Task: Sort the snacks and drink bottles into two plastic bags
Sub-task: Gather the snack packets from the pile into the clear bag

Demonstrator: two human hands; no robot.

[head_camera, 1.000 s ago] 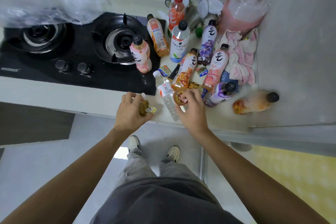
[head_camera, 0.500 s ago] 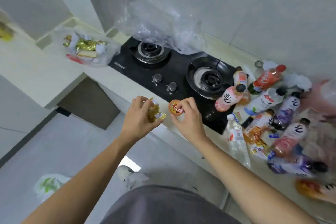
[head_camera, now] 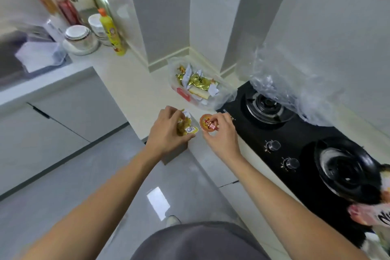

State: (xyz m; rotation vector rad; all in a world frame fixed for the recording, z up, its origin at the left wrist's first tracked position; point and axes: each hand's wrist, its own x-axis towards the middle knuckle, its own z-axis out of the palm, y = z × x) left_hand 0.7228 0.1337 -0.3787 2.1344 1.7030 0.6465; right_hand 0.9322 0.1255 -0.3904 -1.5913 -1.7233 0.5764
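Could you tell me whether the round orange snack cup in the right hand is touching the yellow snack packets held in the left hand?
Apart. The head view shows pale counter between the round orange snack cup and the yellow snack packets.

Bright even daylight, motion-blurred, fisheye-warped edges

An orange round snack cup (head_camera: 207, 124) with a red-and-yellow label, yellow-gold snack packets (head_camera: 185, 127), a black gas stove (head_camera: 295, 133), a cream countertop (head_camera: 135, 91).
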